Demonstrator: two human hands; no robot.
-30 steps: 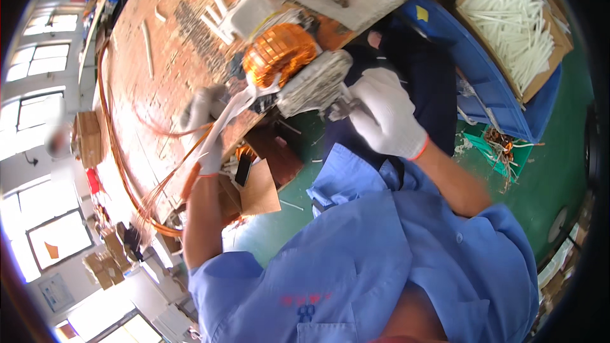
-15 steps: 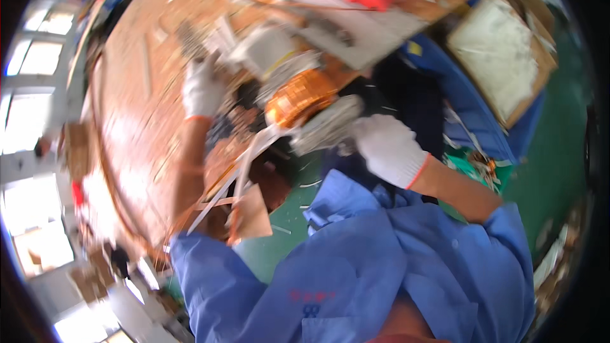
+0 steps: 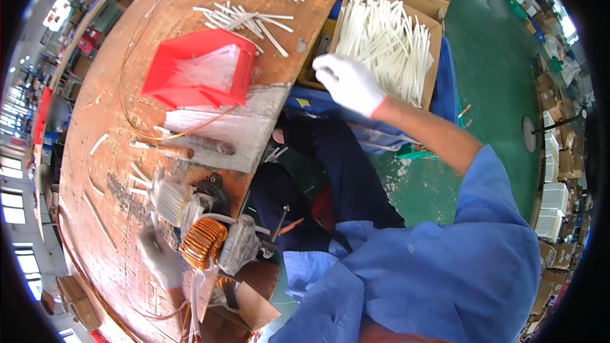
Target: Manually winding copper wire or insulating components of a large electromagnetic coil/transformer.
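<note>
At the lower left of the frame, your gloved left hand [image 3: 159, 257] is lying over the desk [image 3: 82, 181], just left of the copper coil [image 3: 204, 243]; its fingers are showing too blurred for you to tell whether they are gripping anything. The coil is sitting between that hand and a pale wrapped block [image 3: 239, 246], the left hand clearly being the nearer one. White leads [image 3: 196, 295] are hanging from the coil toward the bottom edge, partly covering your left forearm [image 3: 175, 298]. At upper centre, your gloved right hand [image 3: 349, 84] is hovering well apart from the coil, which is lying toward its lower left. Its fingers are bending together, their undersides hidden, so you cannot tell whether they are holding anything. Beside it, white strips [image 3: 387, 38] are filling a carton [image 3: 436, 44], their long axes mostly running up and down the frame; the hand is hiding the carton's lower-left part.
</note>
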